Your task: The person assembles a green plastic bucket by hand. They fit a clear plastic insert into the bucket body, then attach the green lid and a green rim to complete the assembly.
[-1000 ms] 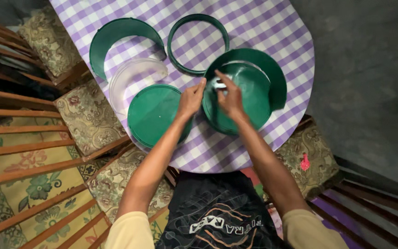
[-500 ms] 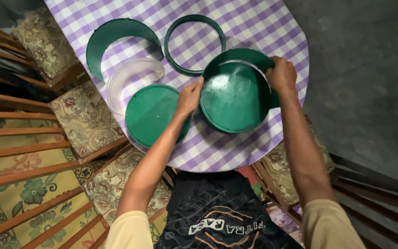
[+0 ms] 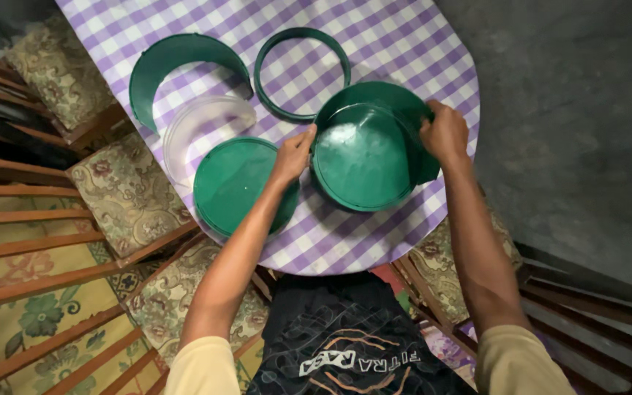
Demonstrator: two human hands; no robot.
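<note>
Down nearest me, my black printed shirt [image 3: 345, 344] fills the bottom of the view, with my two bare forearms reaching up from it over the table edge. Next comes the flat green lid [image 3: 239, 184], lying on the purple checked tablecloth [image 3: 404, 44] just left of my left wrist. My left hand [image 3: 292, 155] pinches the left rim of the round green dish [image 3: 363, 157], fingers closed on its edge. My right hand [image 3: 444, 132] grips the opposite side, clamped over the rim where a curved green wall piece [image 3: 389, 93] wraps behind the dish. The dish sits toward the right of the table. Beyond the lid lies a clear plastic curved piece [image 3: 202, 124]. Farthest off rest a green crescent strip [image 3: 177, 58] and a green ring [image 3: 302, 73], side by side, apart.
</note>
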